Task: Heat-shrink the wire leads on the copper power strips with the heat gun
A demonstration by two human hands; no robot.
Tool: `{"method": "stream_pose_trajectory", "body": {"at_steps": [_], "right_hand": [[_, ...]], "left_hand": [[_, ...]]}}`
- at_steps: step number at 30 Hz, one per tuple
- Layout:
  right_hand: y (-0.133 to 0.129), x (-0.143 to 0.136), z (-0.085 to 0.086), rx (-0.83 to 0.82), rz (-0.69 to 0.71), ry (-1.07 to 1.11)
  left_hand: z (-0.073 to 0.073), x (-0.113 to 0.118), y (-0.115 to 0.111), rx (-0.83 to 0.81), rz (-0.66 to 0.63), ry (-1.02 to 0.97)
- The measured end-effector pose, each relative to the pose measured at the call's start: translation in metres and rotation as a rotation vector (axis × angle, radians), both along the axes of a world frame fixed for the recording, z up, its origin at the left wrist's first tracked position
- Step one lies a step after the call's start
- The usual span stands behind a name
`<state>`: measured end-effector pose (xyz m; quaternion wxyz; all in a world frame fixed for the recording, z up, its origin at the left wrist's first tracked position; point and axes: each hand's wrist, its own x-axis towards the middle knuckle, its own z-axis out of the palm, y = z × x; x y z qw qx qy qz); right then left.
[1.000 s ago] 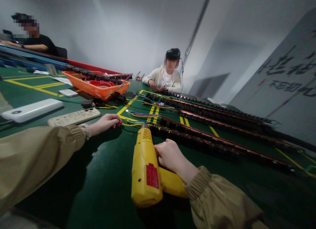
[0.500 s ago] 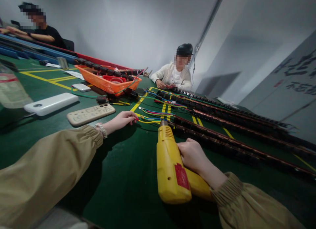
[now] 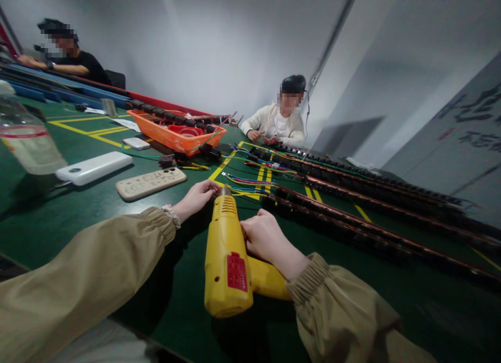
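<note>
My right hand (image 3: pixel 264 235) is wrapped round the handle of a yellow heat gun (image 3: pixel 227 253) with a red label. The gun's metal nozzle points away from me, close beside the fingertips of my left hand (image 3: pixel 198 198). Those fingers are pinched on the end of the coloured wires (image 3: pixel 246 192), and the exact spot is partly hidden by the nozzle. The wires, yellow, green and blue, run right to a long dark bar assembly with copper strips (image 3: pixel 332 217). Another bundle with a metal lug (image 3: pixel 238 179) lies just behind them.
Left of my hands lie a beige phone case (image 3: pixel 151 184), a white power bank (image 3: pixel 94 168) and a bottle (image 3: pixel 31 143). An orange basket (image 3: pixel 176 136) with black parts stands behind. More long bars lie at right. Two people sit across the table.
The heat gun has moved left in my right hand, so its nozzle is now by my left fingertips instead of further along the wires. My left hand still pinches the wire end.
</note>
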<state>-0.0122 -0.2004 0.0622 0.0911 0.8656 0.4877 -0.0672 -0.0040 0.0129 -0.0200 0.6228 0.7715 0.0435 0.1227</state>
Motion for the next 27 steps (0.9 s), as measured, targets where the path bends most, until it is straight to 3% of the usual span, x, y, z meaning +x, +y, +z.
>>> {"method": "stream_pose_trajectory", "body": {"at_steps": [6, 14, 21, 27], "right_hand": [[-0.009, 0.003, -0.001, 0.009, -0.005, 0.002], [-0.039, 0.014, 0.005, -0.039, -0.085, 0.0], [-0.076, 0.02, 0.013, -0.075, -0.179, 0.004], [-0.089, 0.019, 0.017, -0.103, -0.261, -0.138]], "left_hand": [[-0.003, -0.003, 0.01, 0.093, -0.099, 0.003], [-0.005, -0.004, 0.015, 0.073, -0.177, 0.037], [0.003, -0.008, 0.011, -0.049, -0.163, 0.072], [0.015, -0.012, 0.008, -0.012, -0.181, 0.105]]}}
